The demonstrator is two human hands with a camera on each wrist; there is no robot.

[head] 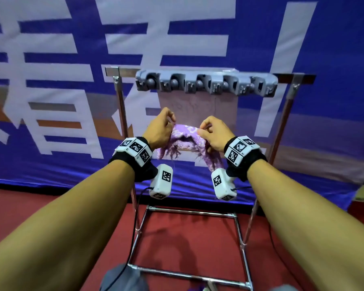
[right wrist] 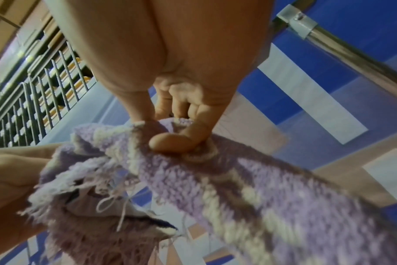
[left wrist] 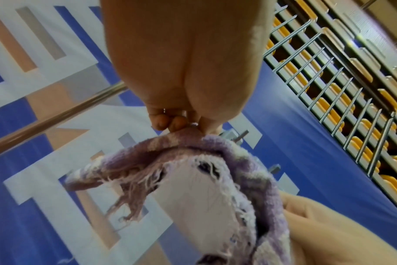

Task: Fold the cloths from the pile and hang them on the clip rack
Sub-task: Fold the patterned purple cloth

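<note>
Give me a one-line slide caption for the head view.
Both hands, left and right, pinch a frayed purple cloth in mid-air below the grey clip rack.

Open air lies below the clip rack (head: 206, 84); its steel posts (head: 120, 106) flank that gap, a pale hanging cloth (head: 198, 108) backs it.

The cloth (head: 186, 136) is lilac with whitish patterning, possibly stripes; the clip rack (head: 206, 82) is grey.
</note>
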